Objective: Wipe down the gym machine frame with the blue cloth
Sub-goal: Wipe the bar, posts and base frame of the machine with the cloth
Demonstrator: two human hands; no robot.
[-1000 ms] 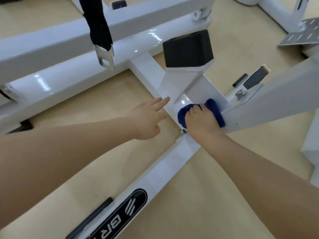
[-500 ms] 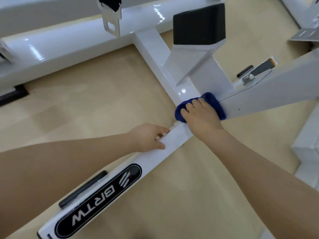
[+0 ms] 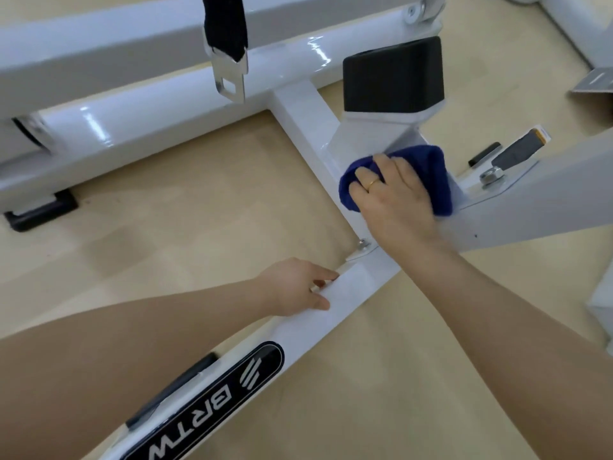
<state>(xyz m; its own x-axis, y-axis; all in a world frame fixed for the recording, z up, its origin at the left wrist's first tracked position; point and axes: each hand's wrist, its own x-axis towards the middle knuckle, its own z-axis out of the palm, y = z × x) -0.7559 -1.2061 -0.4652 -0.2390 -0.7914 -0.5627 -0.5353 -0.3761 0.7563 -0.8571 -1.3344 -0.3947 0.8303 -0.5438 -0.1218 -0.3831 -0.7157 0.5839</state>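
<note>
Head camera looks steeply down, close over the white frame [image 3: 335,303].

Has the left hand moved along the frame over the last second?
Yes. The left hand has come back from the crossbar junction below the black pad and now grips the lower frame bar, nearer its BRTW label.

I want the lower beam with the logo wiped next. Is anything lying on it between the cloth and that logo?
Yes. The left hand rests on the white lower beam, fingers curled over its edge, between the blue cloth under the right hand and the black logo. A bolted bracket also sits at the joint.
</note>
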